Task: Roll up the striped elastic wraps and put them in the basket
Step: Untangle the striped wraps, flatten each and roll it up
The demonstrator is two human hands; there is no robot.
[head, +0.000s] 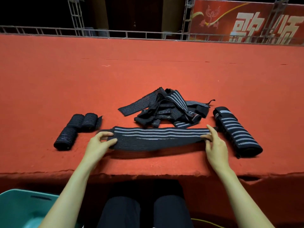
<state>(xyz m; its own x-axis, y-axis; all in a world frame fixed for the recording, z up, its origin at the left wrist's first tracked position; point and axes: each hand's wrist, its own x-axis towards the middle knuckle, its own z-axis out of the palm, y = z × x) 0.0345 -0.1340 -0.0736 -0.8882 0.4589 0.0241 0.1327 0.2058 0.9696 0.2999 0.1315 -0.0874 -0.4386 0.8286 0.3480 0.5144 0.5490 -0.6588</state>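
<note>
A black elastic wrap with grey stripes (156,138) is stretched flat across the red surface in front of me. My left hand (102,142) pinches its left end and my right hand (213,142) pinches its right end. Behind it lies a tangled pile of unrolled striped wraps (166,107). Three small rolled wraps (77,129) sit at the left. A large rolled wrap (236,131) lies at the right. The teal basket (18,209) stands on the floor at the lower left, below the table edge.
The red felt-covered table (148,63) stretches far back to a metal rail (115,32) and a red banner (246,22). Its front edge (148,172) runs just above my knees. A yellow cable (207,223) lies on the floor at the lower right.
</note>
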